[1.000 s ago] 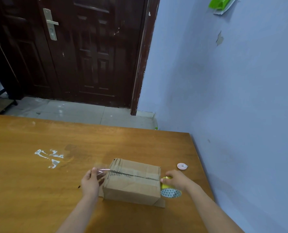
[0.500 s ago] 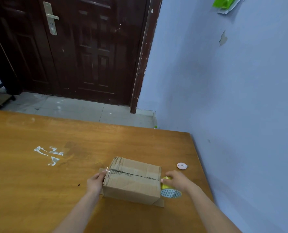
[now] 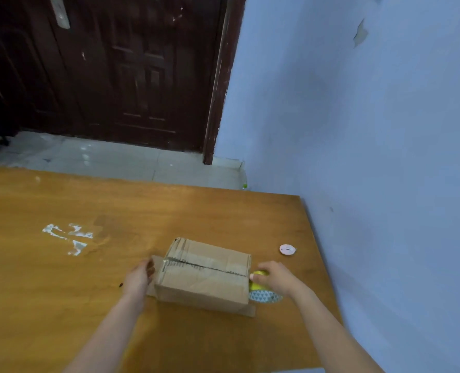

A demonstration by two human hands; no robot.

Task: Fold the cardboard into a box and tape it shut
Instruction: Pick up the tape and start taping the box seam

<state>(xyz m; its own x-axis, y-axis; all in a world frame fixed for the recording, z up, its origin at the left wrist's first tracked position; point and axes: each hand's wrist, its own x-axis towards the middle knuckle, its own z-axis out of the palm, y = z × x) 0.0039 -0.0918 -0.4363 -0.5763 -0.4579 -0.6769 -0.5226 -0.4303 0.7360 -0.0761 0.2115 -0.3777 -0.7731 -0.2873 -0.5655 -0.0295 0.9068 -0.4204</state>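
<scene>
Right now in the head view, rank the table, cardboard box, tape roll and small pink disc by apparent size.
1. Table, by far the largest.
2. Cardboard box.
3. Tape roll, partly hidden by the right hand and the box.
4. Pink disc, smallest as it looks, though it lies slightly farther away.

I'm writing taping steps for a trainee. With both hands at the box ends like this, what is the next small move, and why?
Probably press the left hand flat against the left end of the cardboard box to stick the tape end down. The right hand holds the tape roll at the right end, and the top seam looks spanned.
</scene>
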